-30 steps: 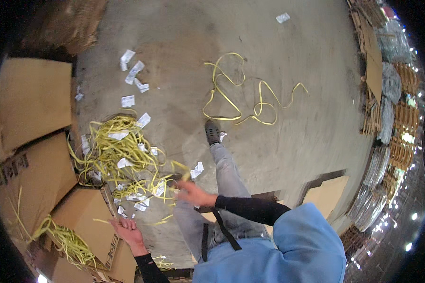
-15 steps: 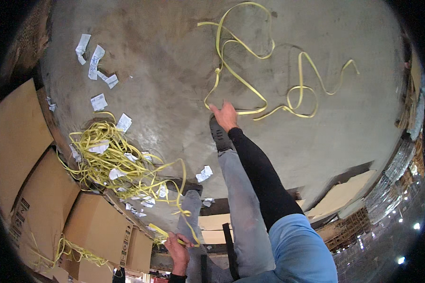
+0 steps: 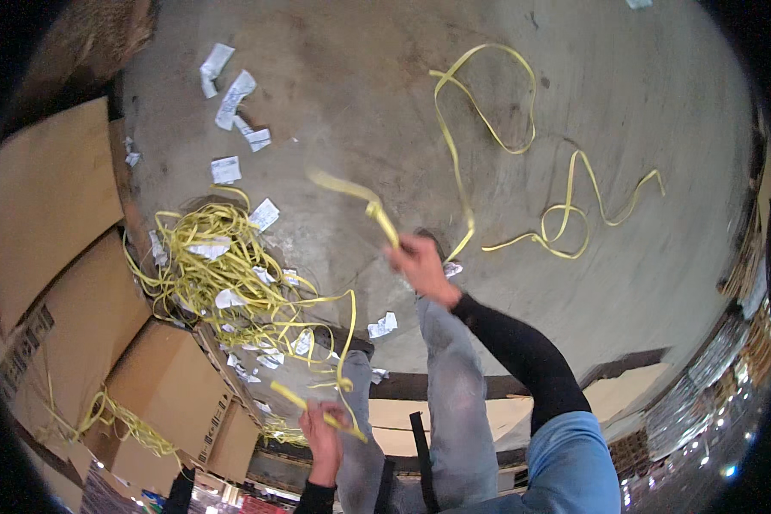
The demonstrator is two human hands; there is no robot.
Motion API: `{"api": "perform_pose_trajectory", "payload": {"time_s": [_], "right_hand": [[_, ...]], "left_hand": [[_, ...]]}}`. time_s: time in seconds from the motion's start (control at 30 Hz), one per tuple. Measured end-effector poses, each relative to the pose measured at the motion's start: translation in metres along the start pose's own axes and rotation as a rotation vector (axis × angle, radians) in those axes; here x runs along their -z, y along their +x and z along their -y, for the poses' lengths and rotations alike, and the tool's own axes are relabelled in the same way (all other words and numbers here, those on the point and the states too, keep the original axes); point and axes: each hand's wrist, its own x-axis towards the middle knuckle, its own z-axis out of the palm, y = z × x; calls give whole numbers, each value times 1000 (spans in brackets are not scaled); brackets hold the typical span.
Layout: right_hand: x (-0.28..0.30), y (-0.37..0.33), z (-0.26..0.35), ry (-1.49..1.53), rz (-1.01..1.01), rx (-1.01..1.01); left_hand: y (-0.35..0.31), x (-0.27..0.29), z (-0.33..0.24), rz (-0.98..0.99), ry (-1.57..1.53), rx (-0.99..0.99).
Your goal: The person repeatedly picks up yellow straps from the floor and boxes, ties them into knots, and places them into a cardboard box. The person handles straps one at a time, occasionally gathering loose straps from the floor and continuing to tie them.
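Note:
My right hand (image 3: 424,267) grips a yellow strap (image 3: 456,171) just above my shoe. A blurred, knotted end of it swings out to the left of the hand, while the rest runs up the floor in a large loop. Low in front of my left leg, my left hand (image 3: 324,433) is closed around another yellow strap (image 3: 351,338), whose short end sticks out at the upper left. This strap leads up toward a tangled heap of yellow straps (image 3: 223,265) with crumpled white paper scraps in it. A further loose yellow strap (image 3: 565,210) lies curled at the right.
White paper scraps (image 3: 235,100) are scattered over the concrete floor (image 3: 343,103). Brown cardboard boxes (image 3: 68,283) stand along the left side, with thin yellow strapping (image 3: 120,420) hanging over them. Cardboard pieces (image 3: 630,377) lie behind at the lower right.
My right hand has lifted off the floor with the yellow strap, pulling its knotted end up and leftward. My left hand still holds its strap. The whole view has shifted slightly.

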Motion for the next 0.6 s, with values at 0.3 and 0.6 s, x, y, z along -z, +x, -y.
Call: {"api": "perform_pose_trajectory", "payload": {"time_s": [0.3,0.6], "right_hand": [[-71,-208,200,-270,544,-132],[-168,-311,273,-519,769,109]], "left_hand": [[-44,-16,-92,410,-496,-196],[-107,122,-126,326,-996,-291]]}}
